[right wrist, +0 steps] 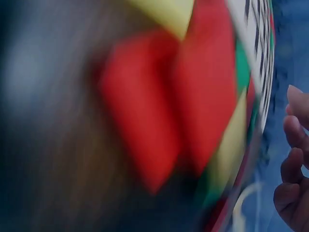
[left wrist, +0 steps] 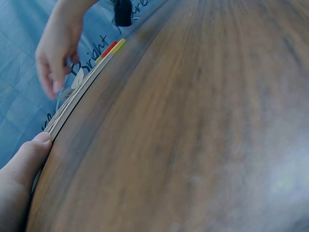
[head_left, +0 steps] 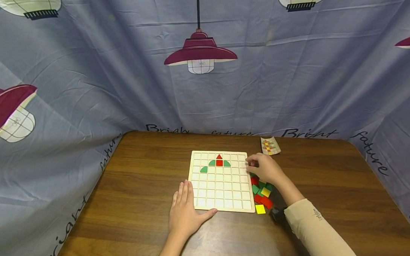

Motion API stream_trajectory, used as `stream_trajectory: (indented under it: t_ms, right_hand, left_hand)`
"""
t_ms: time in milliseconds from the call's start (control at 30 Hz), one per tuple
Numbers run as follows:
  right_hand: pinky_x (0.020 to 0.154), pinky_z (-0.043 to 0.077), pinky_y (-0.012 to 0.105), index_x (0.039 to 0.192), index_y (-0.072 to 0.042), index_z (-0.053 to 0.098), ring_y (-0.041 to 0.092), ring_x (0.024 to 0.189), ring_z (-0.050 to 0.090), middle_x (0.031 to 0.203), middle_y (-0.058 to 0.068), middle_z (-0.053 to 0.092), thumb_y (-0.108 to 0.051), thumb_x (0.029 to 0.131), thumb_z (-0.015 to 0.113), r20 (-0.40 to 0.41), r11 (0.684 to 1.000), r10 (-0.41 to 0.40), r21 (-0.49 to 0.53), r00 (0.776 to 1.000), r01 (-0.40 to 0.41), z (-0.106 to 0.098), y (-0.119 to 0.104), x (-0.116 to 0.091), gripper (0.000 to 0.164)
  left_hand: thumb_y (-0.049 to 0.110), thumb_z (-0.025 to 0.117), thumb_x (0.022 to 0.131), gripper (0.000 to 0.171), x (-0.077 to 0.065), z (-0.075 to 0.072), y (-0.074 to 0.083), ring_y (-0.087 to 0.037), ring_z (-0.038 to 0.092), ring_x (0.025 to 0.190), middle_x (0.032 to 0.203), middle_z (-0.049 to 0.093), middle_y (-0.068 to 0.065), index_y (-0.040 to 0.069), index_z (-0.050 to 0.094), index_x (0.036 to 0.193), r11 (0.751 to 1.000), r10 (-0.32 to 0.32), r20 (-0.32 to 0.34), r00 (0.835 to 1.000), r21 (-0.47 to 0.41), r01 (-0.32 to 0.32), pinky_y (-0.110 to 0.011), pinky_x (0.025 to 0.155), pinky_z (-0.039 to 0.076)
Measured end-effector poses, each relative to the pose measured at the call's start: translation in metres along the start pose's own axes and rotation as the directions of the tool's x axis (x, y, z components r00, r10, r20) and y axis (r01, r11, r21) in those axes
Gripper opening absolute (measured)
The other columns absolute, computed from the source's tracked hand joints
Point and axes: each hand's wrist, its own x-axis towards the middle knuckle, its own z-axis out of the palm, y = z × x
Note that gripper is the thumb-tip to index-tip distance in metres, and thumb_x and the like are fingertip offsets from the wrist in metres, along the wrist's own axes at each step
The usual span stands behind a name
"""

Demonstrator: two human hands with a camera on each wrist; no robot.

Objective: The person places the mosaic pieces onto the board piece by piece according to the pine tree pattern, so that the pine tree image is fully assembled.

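Note:
A pale square board (head_left: 223,187) marked with a grid lies on the table. Near its far edge sit a red triangle (head_left: 219,156), a red square (head_left: 219,163) and green rounded pieces (head_left: 204,169). My left hand (head_left: 185,217) rests at the board's near left corner, fingers straight along the left side and thumb touching the near edge. Over the board's right edge, my right hand (head_left: 264,168) hovers with loosely bent fingers; no piece shows in them. Below that hand lie loose red (right wrist: 140,106), green and yellow pieces, blurred in the right wrist view.
A small card (head_left: 270,145) with a coloured pattern lies beyond the right hand, near the table's far edge. One yellow square (head_left: 260,209) is beside the board's near right corner. A printed curtain (head_left: 206,98) hangs behind the wooden table (head_left: 138,201).

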Motion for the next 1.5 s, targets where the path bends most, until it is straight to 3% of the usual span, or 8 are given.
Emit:
stream_trajectory:
  t_ms: [133,267,567,800,933,1233,1500]
  right_hand:
    - [0.075,0.048,0.038,0.124,-0.003,0.067,0.022,0.087,0.055,0.099,0.010,0.064,-0.019,0.092,0.070,0.040,0.999,0.034,-0.037,0.999,-0.033,-0.010,0.030,-0.007,0.036]
    - [0.082,0.050,0.044,0.126,-0.001,0.065,0.026,0.094,0.057,0.108,0.015,0.063,-0.022,0.091,0.072,0.077,0.997,0.052,-0.053,0.996,-0.048,-0.012,0.045,-0.012,0.042]
    - [0.077,0.047,0.035,0.107,-0.008,0.073,0.023,0.091,0.056,0.102,0.010,0.063,-0.021,0.088,0.075,0.040,0.997,0.073,-0.013,0.997,-0.072,-0.011,0.050,-0.015,0.024]
    - [0.077,0.045,0.034,0.099,-0.012,0.064,0.020,0.088,0.053,0.093,0.005,0.060,-0.014,0.087,0.076,0.043,1.000,0.005,0.017,0.999,-0.006,-0.009,0.052,-0.013,0.017]
    - [0.073,0.043,0.032,0.100,-0.012,0.061,0.020,0.084,0.052,0.089,0.004,0.058,-0.014,0.089,0.073,0.062,0.999,0.020,0.036,0.998,-0.022,-0.009,0.052,-0.011,0.016]
    - [0.067,0.046,0.030,0.108,-0.011,0.065,0.020,0.080,0.055,0.091,0.006,0.063,-0.017,0.093,0.069,-0.022,0.994,0.041,0.099,0.999,-0.039,-0.006,0.028,-0.002,0.017]
    - [0.057,0.045,0.030,0.109,-0.015,0.065,0.020,0.069,0.051,0.093,0.007,0.062,-0.020,0.094,0.069,0.037,0.981,0.018,0.193,0.999,-0.025,0.013,-0.021,0.017,0.016]
  left_hand:
    - [0.093,0.050,0.068,0.129,-0.001,0.000,0.000,-0.026,0.018,0.155,0.165,0.022,-0.011,0.003,0.023,0.157,1.000,0.000,0.010,1.000,0.007,0.000,-0.045,0.126,0.020]
    - [0.094,0.048,0.068,0.129,-0.001,-0.001,0.001,-0.025,0.017,0.155,0.166,0.021,-0.011,0.003,0.022,0.157,1.000,-0.002,0.020,1.000,0.013,0.002,-0.045,0.126,0.019]
    - [0.093,0.049,0.068,0.130,0.000,-0.003,0.002,-0.026,0.017,0.155,0.165,0.022,-0.012,0.003,0.023,0.157,1.000,-0.002,0.020,1.000,0.007,0.002,-0.045,0.126,0.020]
    - [0.093,0.049,0.068,0.129,-0.001,-0.003,0.001,-0.026,0.017,0.155,0.165,0.023,-0.012,0.002,0.024,0.157,1.000,-0.002,0.020,1.000,0.005,0.001,-0.045,0.126,0.020]
    - [0.093,0.049,0.068,0.130,-0.001,-0.003,0.001,-0.026,0.017,0.155,0.165,0.023,-0.012,0.002,0.024,0.157,1.000,-0.005,0.019,1.000,0.001,0.005,-0.045,0.126,0.020]
    - [0.093,0.049,0.068,0.129,-0.001,-0.002,0.000,-0.026,0.018,0.155,0.165,0.023,-0.012,0.002,0.024,0.157,1.000,-0.006,0.014,1.000,0.001,0.006,-0.045,0.126,0.020]
    - [0.094,0.049,0.067,0.130,0.000,-0.001,0.000,-0.025,0.016,0.155,0.166,0.021,-0.010,0.003,0.022,0.157,1.000,-0.016,0.026,1.000,0.004,0.016,-0.045,0.126,0.018]
